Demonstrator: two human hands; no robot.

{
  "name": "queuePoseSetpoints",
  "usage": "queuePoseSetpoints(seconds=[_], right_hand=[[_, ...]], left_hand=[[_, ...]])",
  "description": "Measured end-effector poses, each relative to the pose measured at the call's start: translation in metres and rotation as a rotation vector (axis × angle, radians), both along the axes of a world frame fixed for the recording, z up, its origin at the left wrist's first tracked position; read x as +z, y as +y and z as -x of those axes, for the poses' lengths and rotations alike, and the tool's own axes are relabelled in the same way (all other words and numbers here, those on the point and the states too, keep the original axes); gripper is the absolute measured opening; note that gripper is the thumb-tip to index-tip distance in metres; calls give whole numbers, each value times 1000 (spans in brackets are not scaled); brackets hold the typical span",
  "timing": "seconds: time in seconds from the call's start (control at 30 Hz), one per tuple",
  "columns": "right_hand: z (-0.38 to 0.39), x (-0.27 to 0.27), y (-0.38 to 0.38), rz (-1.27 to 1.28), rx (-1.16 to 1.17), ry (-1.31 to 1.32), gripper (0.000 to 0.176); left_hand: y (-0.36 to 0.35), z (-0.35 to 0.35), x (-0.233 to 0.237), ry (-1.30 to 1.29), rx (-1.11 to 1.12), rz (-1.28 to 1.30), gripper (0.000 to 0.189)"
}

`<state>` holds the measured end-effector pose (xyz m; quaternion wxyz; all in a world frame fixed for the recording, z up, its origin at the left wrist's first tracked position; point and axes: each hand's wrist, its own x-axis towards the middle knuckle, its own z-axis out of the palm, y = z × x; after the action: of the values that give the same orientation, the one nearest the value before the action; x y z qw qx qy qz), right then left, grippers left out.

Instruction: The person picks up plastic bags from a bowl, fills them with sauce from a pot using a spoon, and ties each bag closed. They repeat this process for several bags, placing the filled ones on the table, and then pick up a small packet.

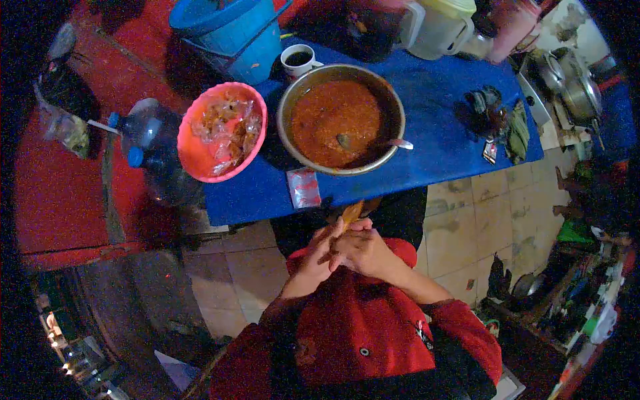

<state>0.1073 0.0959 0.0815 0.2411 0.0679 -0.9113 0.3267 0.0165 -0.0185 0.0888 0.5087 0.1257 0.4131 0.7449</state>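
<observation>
My left hand (316, 259) and my right hand (364, 252) are closed together in front of my chest, just off the table's near edge. A small orange-brown packet (353, 212) sticks out beyond the fingers, and its lower part is hidden by them. Ahead of the hands stands a wide metal bowl (287, 148) of thick orange-red sauce (340, 113), with a spoon (400, 143) resting in it. To its left, a pink plastic basin (183, 143) holds several clear plastic packets (230, 127). A red-and-white pack (304, 188) lies at the blue table's near edge.
A blue bucket (250, 47) and a white cup (298, 61) of dark liquid stand behind the bowls. Clear pitchers (437, 27) line the back of the blue table (447, 133). Dark plastic bags (483, 103) lie right, and large water bottles (150, 127) left.
</observation>
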Motion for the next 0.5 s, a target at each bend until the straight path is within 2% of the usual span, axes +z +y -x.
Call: queuePoseSetpoints(seconds=[0.03,0.07,0.1,0.17,0.23,0.27,0.3,0.37,0.4,0.43,0.47,0.5], right_hand=[[-1,-4,-2,1,5,3,15],[-4,-10,-6,64,-2,-49,14],[-5,-13,-7,126,-4,-102,13],[-9,-15,-3,142,22,-20,16],[-23,-32,-6,666,-82,-180,25],[-34,-37,-7,1064,-140,-351,22],[-31,-34,-6,1063,-138,-352,22],[-23,-29,-4,1598,-95,-145,19],[-19,-33,1,1730,30,-121,27],[-13,-37,8,1730,31,-124,27],[-6,-40,16,886,-109,-72,21],[-3,-45,18,40,-218,-15,16]], left_hand=[[-1,4,1,-221,-36,-54,23],[-4,6,-20,-276,8,67,19],[-2,6,-20,-299,45,102,12],[1,5,-24,-321,92,136,7],[3,7,-37,-379,181,92,4],[5,7,-42,-351,190,6,5],[7,7,-47,-352,192,5,5],[8,4,-57,-444,316,-116,10],[5,6,-55,-447,319,-115,10],[0,12,-51,-37,119,205,14],[-3,15,-47,376,-88,517,19],[-5,13,-43,375,-86,519,19]])
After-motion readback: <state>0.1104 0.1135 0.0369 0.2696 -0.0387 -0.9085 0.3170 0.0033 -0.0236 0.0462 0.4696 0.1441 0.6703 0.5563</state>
